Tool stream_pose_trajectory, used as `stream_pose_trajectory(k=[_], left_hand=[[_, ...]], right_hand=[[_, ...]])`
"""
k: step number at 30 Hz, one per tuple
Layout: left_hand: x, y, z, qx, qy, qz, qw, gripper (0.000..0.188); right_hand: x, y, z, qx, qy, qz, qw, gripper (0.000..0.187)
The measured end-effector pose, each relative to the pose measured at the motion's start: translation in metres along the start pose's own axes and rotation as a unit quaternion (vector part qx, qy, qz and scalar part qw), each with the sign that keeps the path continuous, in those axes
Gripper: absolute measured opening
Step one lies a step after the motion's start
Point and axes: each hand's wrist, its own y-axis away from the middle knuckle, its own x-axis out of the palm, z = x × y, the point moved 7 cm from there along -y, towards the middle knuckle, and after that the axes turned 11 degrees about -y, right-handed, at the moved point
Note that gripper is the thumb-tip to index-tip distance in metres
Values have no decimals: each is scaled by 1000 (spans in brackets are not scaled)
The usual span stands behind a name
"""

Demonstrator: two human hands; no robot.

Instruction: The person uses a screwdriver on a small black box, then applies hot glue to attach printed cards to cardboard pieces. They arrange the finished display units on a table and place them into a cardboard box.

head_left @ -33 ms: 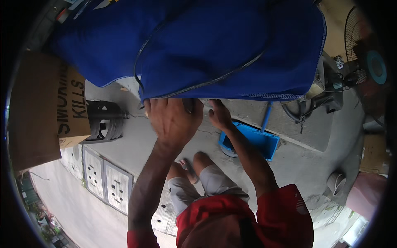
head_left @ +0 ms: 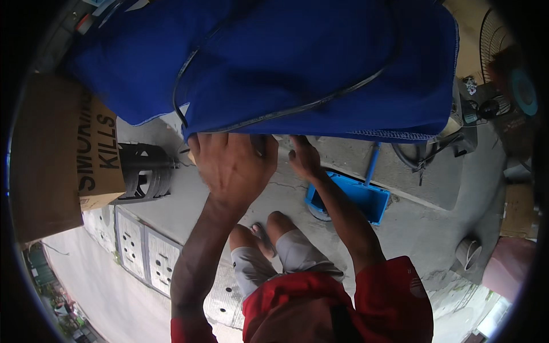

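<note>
A large blue cloth point(head_left: 320, 63) spreads across the top of the view, with stitching along its right and lower edges. A thin black cord point(head_left: 291, 110) runs over it in a loose curve. At the cloth's lower edge my left hand point(head_left: 234, 163) is closed, back upward. Something dark shows between its thumb and fingers, too little of it to name. Just to the right, my right hand point(head_left: 305, 157) has its fingers bent in at the same edge. Its fingertips are partly hidden, and what they grip cannot be made out.
Cardboard boxes point(head_left: 46, 171) stand at left beside a black slotted stand point(head_left: 146, 171). A blue dustpan point(head_left: 354, 197) with a long handle lies on the concrete floor below the right hand. A fan point(head_left: 494, 43) and a cylindrical object point(head_left: 468, 253) are at right.
My left hand has shifted slightly left, and the nearby cloth edge and cord have moved left with it. The right hand stays close to its earlier place. The whole view has shifted a little.
</note>
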Motion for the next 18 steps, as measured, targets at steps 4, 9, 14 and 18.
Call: stream_pose_trajectory(k=[4,9,14,18], left_hand=[[0,-27,24,170,-115,-134,969,58],[37,-35,54,264,-162,-122,943,59],[54,-30,57,328,-121,-79,934,61],[66,-46,66,344,-82,-31,935,62]], right_hand=[[29,-50,-14,-61,129,-45,989,62],[44,-87,-62,-93,199,-119,968,54],[37,-56,-66,-99,264,-75,956,49],[15,-40,-40,-68,232,62,968,54]])
